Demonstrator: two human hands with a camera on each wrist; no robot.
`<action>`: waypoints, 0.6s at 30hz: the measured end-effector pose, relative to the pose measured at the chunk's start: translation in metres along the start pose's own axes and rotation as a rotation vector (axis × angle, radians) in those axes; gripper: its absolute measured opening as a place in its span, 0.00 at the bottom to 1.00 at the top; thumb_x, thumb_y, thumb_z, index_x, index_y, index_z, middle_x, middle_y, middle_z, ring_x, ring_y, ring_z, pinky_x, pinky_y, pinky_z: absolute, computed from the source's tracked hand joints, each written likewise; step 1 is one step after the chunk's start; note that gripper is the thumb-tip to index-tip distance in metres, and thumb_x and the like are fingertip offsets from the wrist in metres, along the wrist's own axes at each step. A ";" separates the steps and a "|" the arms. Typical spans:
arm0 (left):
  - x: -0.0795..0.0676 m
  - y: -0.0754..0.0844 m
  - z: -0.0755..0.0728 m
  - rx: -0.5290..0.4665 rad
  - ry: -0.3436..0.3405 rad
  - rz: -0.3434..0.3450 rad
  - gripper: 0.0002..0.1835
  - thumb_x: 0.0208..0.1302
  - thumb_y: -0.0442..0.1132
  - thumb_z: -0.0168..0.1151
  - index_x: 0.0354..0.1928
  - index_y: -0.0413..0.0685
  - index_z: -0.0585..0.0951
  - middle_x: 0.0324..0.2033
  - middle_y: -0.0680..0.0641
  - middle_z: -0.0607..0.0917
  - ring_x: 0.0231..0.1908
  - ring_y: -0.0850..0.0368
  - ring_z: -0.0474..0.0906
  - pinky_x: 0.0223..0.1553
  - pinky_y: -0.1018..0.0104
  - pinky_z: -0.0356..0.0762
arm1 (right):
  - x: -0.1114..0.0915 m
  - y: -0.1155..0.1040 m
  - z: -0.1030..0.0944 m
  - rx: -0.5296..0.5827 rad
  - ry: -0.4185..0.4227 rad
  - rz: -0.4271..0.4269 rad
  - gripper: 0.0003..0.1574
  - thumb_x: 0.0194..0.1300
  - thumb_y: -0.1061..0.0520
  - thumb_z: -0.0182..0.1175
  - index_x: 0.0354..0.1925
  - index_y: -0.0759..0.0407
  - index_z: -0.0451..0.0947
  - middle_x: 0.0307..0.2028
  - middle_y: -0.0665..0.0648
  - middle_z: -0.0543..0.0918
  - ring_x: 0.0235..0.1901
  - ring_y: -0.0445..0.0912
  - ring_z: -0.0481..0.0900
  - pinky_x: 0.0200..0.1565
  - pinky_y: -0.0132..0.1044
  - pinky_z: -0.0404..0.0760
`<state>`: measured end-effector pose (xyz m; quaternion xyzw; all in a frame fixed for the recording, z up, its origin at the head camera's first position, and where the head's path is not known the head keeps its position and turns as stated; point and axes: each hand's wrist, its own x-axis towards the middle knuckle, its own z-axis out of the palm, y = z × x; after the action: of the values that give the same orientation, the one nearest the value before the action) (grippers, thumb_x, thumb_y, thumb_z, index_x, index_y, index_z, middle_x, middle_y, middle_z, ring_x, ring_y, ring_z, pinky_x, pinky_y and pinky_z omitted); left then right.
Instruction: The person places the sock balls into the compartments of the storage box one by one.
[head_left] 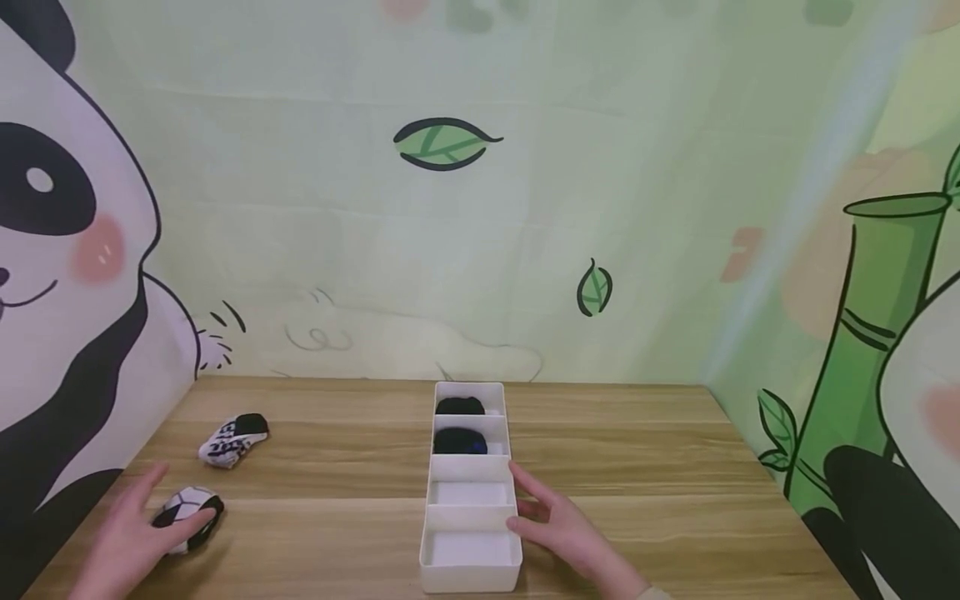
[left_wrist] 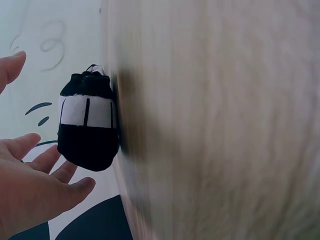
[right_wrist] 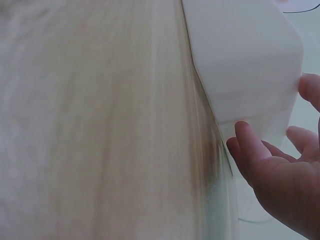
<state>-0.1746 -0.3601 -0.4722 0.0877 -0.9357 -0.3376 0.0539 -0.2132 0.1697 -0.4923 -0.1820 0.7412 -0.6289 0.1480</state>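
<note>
Head: left hand (head_left: pixel 131 533), lower left, is spreading its fingers around a black-and-white cloth bundle (head_left: pixel 186 502); a patterned bundle (head_left: pixel 231 442) is lying above. Right hand (head_left: pixel 566 532), fingers loosely extended, is touching a white four-compartment box (head_left: pixel 471 580), lower centre; its upper two compartments are holding black bundles (head_left: pixel 459 441).

Left wrist: bundle is sitting left of centre; contact unclear.

Right wrist: box is filling upper right.

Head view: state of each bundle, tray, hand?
White divided tray: upright, nearest two compartments empty
Back dark bundle: in farthest compartment
Front dark bundle: in next compartment
Far patterned bundle: on table, untouched
Left hand: open, fingers spread
Near patterned bundle: at left hand, contact unclear
Right hand: open, touching tray wall
</note>
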 end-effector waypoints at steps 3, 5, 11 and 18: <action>0.002 -0.002 0.001 -0.009 -0.038 -0.003 0.59 0.62 0.57 0.67 0.71 0.21 0.43 0.66 0.16 0.49 0.64 0.17 0.45 0.59 0.24 0.51 | 0.000 0.001 -0.001 0.005 -0.001 0.001 0.48 0.67 0.58 0.65 0.77 0.59 0.52 0.73 0.70 0.55 0.64 0.67 0.67 0.59 0.48 0.75; 0.003 -0.005 0.001 -0.022 -0.065 -0.011 0.60 0.62 0.57 0.67 0.72 0.21 0.41 0.67 0.16 0.48 0.65 0.17 0.44 0.59 0.24 0.50 | 0.000 0.001 -0.001 0.001 0.000 0.003 0.48 0.67 0.58 0.65 0.77 0.58 0.52 0.73 0.70 0.55 0.64 0.66 0.67 0.60 0.47 0.74; 0.005 -0.010 0.001 -0.041 -0.158 -0.077 0.62 0.62 0.59 0.66 0.72 0.24 0.37 0.67 0.16 0.43 0.65 0.16 0.41 0.60 0.25 0.48 | -0.001 0.001 -0.002 -0.019 -0.004 0.011 0.49 0.66 0.55 0.66 0.77 0.56 0.53 0.73 0.69 0.56 0.64 0.65 0.68 0.61 0.49 0.73; 0.008 -0.014 0.003 -0.033 -0.211 -0.112 0.64 0.59 0.59 0.68 0.73 0.27 0.35 0.67 0.15 0.43 0.64 0.16 0.43 0.60 0.25 0.49 | 0.000 -0.001 -0.002 -0.022 -0.001 0.021 0.49 0.66 0.55 0.66 0.77 0.56 0.53 0.73 0.70 0.57 0.64 0.65 0.68 0.60 0.49 0.74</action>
<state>-0.1809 -0.3698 -0.4830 0.1028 -0.9242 -0.3626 -0.0624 -0.2137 0.1714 -0.4909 -0.1763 0.7500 -0.6189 0.1529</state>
